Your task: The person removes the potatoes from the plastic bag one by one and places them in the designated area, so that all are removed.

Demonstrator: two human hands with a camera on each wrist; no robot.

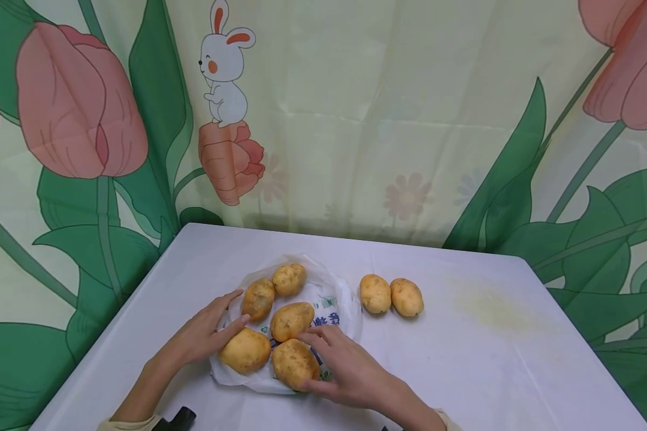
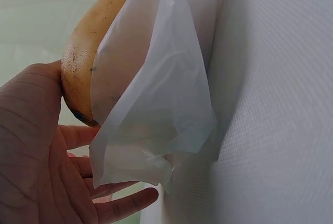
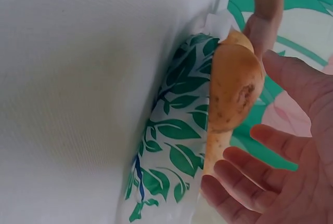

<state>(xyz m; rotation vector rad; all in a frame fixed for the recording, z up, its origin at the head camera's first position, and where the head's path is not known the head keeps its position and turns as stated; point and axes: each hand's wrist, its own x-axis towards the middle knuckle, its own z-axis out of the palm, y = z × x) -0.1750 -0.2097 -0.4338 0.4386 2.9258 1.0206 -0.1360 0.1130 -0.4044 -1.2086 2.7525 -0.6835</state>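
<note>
Several potatoes lie on a flattened white plastic bag (image 1: 347, 305) with green leaf print and blue lettering. My left hand (image 1: 202, 332) is at the bag's left side. Its thumb lies against the near-left potato (image 1: 245, 351), and its fingers reach toward the far-left potato (image 1: 258, 299). In the left wrist view the fingers spread behind the bag's raised edge (image 2: 156, 99). At the bag's right side, my right hand (image 1: 350, 371) has its fingers loosely extended beside the near-right potato (image 1: 295, 364). The right wrist view shows that hand's fingers apart, with a potato (image 3: 237, 86) close by.
Two more potatoes, one (image 1: 375, 294) touching the other (image 1: 407, 297), lie on the white-covered table (image 1: 463, 371) right of the bag. A yellowish stain marks the cloth farther right. Behind the table hangs a curtain (image 1: 345, 120) printed with tulips and a rabbit.
</note>
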